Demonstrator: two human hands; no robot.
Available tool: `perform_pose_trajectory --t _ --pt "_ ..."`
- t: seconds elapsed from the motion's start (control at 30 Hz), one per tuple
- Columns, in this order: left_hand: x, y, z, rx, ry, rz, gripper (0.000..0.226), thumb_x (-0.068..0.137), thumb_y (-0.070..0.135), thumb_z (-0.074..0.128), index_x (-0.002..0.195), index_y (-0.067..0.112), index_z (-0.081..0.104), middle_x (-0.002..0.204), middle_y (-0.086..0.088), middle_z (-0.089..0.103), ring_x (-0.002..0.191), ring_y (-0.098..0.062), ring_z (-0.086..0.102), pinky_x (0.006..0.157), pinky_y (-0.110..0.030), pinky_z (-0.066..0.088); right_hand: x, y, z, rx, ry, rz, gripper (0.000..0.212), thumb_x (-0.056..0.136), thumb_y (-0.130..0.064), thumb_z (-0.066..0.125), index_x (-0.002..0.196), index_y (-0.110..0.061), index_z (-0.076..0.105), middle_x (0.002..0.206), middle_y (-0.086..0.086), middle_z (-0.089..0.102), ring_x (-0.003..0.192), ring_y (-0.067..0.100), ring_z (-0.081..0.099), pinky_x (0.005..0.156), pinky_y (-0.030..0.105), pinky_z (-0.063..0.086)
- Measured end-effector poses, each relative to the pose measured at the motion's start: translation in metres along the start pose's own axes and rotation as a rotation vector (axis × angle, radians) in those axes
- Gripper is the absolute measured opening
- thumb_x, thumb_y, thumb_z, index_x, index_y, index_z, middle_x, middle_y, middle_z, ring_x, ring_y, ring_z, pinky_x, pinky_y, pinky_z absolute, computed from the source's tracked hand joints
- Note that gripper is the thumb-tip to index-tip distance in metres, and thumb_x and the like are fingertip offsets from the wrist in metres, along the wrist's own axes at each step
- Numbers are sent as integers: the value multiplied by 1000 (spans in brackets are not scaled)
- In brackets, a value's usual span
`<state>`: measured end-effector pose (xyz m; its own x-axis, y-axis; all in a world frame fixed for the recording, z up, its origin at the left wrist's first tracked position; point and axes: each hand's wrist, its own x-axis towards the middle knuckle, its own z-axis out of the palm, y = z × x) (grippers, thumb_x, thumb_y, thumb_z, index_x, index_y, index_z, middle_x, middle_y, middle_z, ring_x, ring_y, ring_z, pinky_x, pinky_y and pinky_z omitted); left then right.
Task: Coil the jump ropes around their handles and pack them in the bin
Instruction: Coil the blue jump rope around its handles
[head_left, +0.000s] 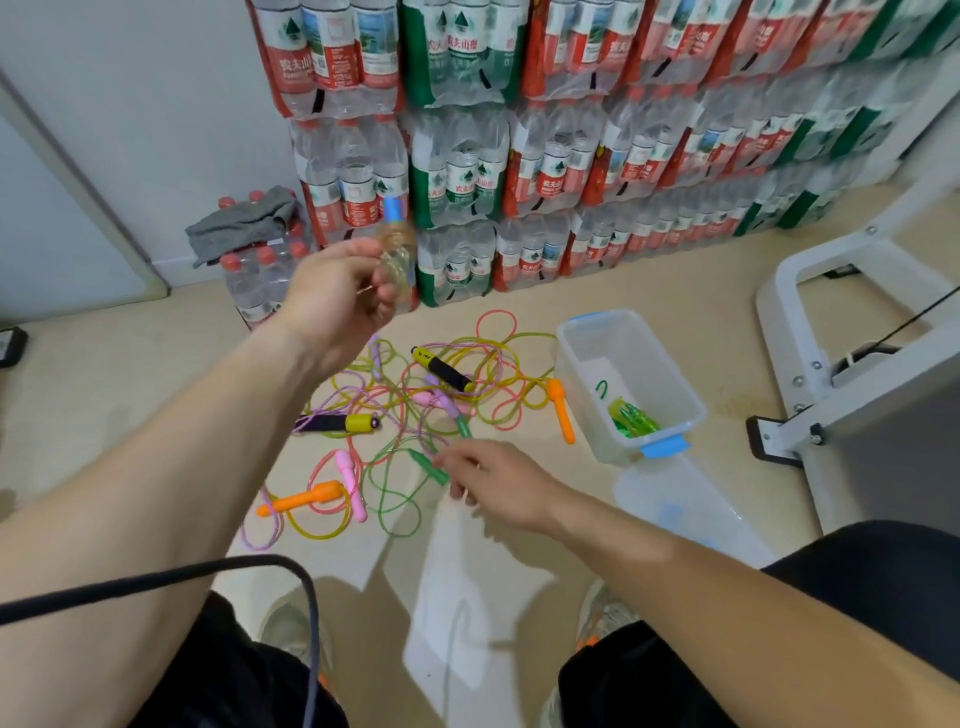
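My left hand (337, 296) is raised and grips a blue-handled jump rope (397, 244) with pale cord coiled around its handles; motion blur hides detail. My right hand (493, 483) hovers low over the floor, fingers curled, pinching a thin pale cord near a green handle (431, 467). A tangle of coloured jump ropes (415, 405) lies on the floor, with orange, pink, yellow-black and green handles. The clear plastic bin (582, 410) with blue clips stands right of the tangle. Inside it lies a coiled green rope (631, 415).
Stacked packs of water bottles (519, 130) line the wall behind. The bin's clear lid (685, 514) lies on the floor near my right knee. A white metal frame (841, 312) stands at right. A black cable (208, 577) crosses my left arm.
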<state>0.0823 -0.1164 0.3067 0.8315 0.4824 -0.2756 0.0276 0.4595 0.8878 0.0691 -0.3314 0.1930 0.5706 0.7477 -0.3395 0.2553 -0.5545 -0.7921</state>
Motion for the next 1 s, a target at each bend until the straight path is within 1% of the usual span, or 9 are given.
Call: perform_pose_trajectory --t 0.13,0.23,0.33,0.5,0.67,0.73,0.83,0.9,1.0 --pt "0 -11 23 42 -70 -37 24 93 -5 38 93 16 51 60 0 42 50 -14 43 50 -22 35 19 -3 -44 164 373 64 38 85 -43 58 109 -14 63 106 -3 56 97 15 56 95 42 49" --pt "-4 -25 41 76 -179 -97 21 94 -3 39 94 16 49 60 1 40 52 -13 43 50 -22 34 22 -2 -57 189 390 107 93 60 -62 68 141 -26 39 135 -4 31 131 16 39 112 35 37" --pt "-9 -35 57 20 -274 -180 20 95 -1 37 92 16 48 60 2 37 52 -13 39 50 -22 32 25 0 -57 300 467 94 111 53 -62 82 143 -34 24 138 -6 28 132 18 41 110 42 43" --pt "-14 -43 75 -43 -346 -266 20 97 2 35 92 17 47 62 3 32 50 -10 34 53 -23 28 30 2 -52 391 450 10 93 66 -45 87 139 -46 29 137 -5 41 122 20 54 101 38 50" --pt "-16 -47 84 -52 -402 -326 20 97 4 35 90 20 46 63 4 31 50 -9 32 53 -21 28 31 -1 -56 271 426 -52 15 81 -40 71 85 -36 57 90 -2 55 84 15 55 73 36 44" --pt "-14 -47 88 -46 -382 -305 21 97 3 37 90 19 47 62 3 35 51 -10 36 52 -21 29 22 2 -62 317 416 1 15 85 -33 69 81 -26 56 75 -7 57 70 14 54 69 37 43" --pt "-5 -50 94 189 -242 -114 18 97 -1 45 95 15 53 59 -2 51 57 -17 54 52 -22 39 10 13 -75 397 394 90 19 84 -27 72 83 -23 53 78 5 66 67 23 62 73 42 52" --pt "3 -58 96 420 -171 18 14 97 -1 51 98 12 55 61 -4 63 57 -16 60 52 -21 44 3 24 -87 528 340 144 20 86 -18 72 99 -23 58 83 10 68 63 21 64 73 44 57" --pt "22 -80 101 720 -143 145 8 96 3 56 100 9 60 73 -8 72 57 -14 62 51 -19 48 -5 46 -106 607 282 241 44 88 -12 72 125 -27 53 83 5 64 58 15 59 57 31 53"
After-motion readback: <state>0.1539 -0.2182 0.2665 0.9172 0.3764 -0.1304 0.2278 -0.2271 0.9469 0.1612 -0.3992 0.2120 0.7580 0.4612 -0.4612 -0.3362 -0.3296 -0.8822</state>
